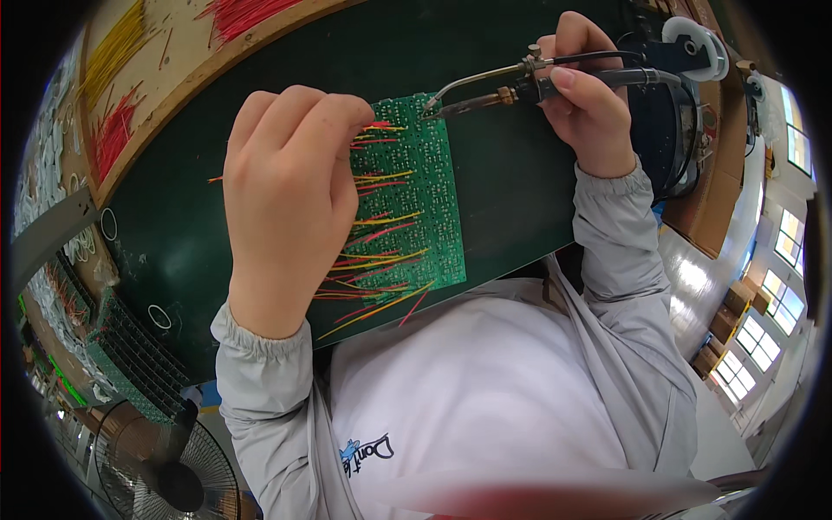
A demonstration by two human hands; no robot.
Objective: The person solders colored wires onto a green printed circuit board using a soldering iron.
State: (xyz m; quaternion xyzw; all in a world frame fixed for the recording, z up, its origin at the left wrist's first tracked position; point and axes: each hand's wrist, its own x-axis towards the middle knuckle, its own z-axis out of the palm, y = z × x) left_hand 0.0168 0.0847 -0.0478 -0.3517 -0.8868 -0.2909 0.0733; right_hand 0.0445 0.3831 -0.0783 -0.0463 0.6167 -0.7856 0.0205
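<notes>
A green circuit board (pixel 438 199) lies on the dark green work surface. Red and yellow wires (pixel 381 257) stick out in several bunches along its left side. My left hand (pixel 290 173) is closed in a pinch over the board's upper left corner, on a red wire (pixel 376 125); the fingertips partly hide it. My right hand (pixel 594 95) grips a soldering iron (pixel 555 85) with a thin curved solder feed tube (pixel 472 76). The iron's tip and the tube's end meet at the board's top edge, right of the pinched wire.
Wood-edged trays at the upper left hold yellow wires (pixel 113 48) and red wires (pixel 243 16). A white solder reel (pixel 695 49) stands at the upper right. Stacked boards (pixel 134 355) sit at the lower left, above a fan (pixel 169 477). A cardboard box (pixel 706 191) is at the right.
</notes>
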